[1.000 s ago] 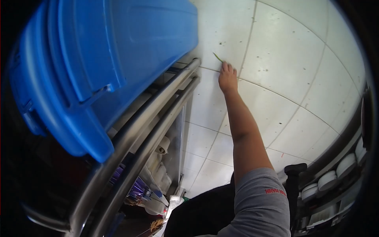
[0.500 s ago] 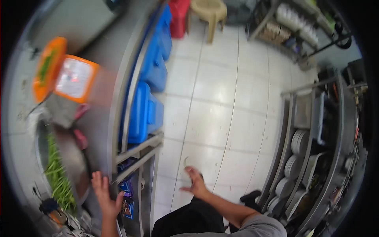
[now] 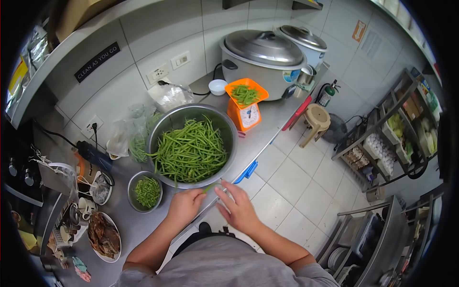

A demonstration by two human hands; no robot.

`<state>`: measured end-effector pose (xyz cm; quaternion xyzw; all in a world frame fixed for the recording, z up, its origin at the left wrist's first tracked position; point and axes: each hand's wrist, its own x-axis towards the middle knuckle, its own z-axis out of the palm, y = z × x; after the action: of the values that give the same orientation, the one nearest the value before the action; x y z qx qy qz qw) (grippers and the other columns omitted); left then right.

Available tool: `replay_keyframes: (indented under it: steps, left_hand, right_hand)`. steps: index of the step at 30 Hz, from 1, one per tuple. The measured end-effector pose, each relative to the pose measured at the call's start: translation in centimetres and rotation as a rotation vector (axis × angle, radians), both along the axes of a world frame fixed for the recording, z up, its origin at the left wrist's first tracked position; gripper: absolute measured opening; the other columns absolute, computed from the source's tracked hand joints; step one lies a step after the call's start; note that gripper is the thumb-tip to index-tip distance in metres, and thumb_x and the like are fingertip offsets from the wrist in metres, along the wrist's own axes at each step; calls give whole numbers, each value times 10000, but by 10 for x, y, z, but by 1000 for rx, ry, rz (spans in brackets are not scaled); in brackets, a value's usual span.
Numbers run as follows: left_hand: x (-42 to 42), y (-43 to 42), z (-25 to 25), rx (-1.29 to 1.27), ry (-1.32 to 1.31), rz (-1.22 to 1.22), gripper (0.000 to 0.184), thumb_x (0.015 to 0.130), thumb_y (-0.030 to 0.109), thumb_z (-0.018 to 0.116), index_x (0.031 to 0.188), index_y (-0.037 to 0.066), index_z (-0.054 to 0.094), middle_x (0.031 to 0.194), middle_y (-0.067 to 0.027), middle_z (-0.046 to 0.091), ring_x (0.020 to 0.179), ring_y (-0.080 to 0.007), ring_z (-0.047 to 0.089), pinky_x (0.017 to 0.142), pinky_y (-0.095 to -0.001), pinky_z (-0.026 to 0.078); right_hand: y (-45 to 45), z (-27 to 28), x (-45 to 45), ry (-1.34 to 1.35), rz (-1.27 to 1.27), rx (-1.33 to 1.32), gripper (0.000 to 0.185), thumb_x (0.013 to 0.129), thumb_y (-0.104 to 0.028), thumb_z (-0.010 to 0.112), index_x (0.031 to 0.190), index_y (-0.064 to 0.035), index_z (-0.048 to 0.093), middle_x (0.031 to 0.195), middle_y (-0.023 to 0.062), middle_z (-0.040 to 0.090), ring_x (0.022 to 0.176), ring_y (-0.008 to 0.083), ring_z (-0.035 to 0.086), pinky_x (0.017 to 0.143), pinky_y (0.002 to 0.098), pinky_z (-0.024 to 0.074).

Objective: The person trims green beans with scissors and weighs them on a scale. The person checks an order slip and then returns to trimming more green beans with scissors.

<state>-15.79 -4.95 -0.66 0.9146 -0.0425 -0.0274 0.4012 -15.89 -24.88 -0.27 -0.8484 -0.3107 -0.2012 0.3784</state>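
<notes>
My left hand (image 3: 185, 206) is closed in a pinch on a green bean (image 3: 210, 187) at the near rim of the big bowl. Close to the bean's other end is my right hand (image 3: 237, 206), its fingers apart; whether a fingertip touches the bean I cannot tell. A large steel bowl (image 3: 228, 155) full of long green beans (image 3: 191, 148) stands just beyond both hands. Left of my left hand, a small steel bowl (image 3: 131, 202) contains short green pieces (image 3: 147, 192).
An orange kitchen scale (image 3: 245, 115) bears some beans, beside a large lidded rice cooker (image 3: 258, 71). Plastic bags (image 3: 131, 131) lie behind the bowl. A plate of brown meat (image 3: 104, 235) sits at the left. Shelves (image 3: 368, 234) and a stool (image 3: 316, 117) stand to the right.
My view has swung from the aisle floor to the counter. Both hands, apart and empty before, have come together by the bowl, and a green bean is now in my left hand.
</notes>
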Motion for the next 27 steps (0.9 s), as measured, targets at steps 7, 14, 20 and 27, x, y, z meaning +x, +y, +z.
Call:
replay_keyframes:
  steps: [7, 14, 20, 27]
  left_hand:
    - [49, 19, 31, -38, -86, -176, 169, 863, 171, 653, 923, 19, 694, 699, -108, 660, 604, -189, 630, 580, -292, 482]
    - [110, 10, -15, -626, 64, 203, 130, 911, 85, 595, 888, -13, 676, 759, -60, 680, 736, -84, 620, 653, -218, 477]
    - [115, -36, -22, -1243, -177, 827, 130, 920, 77, 597, 1016, -11, 606, 909, -103, 664, 827, -166, 663, 756, -269, 556]
    - [114, -55, -25, -930, -368, 870, 90, 873, 20, 637, 957, -10, 648, 922, -103, 680, 837, -184, 668, 752, -288, 556]
  right_hand:
    - [11, 5, 75, -33, 69, -274, 253, 755, -37, 646, 1005, -4, 635, 980, 114, 622, 875, 277, 585, 806, 367, 483]
    - [13, -6, 212, 1098, 512, 541, 82, 832, -49, 670, 876, 5, 626, 787, 61, 601, 778, 154, 579, 725, 286, 471]
    - [32, -19, 264, 530, 590, 61, 350, 798, -108, 737, 1107, 18, 631, 865, 91, 667, 718, 116, 576, 671, 244, 480]
    - [32, -11, 273, 796, 1003, -280, 153, 833, -122, 698, 943, -19, 667, 756, 67, 633, 662, 136, 585, 606, 274, 465]
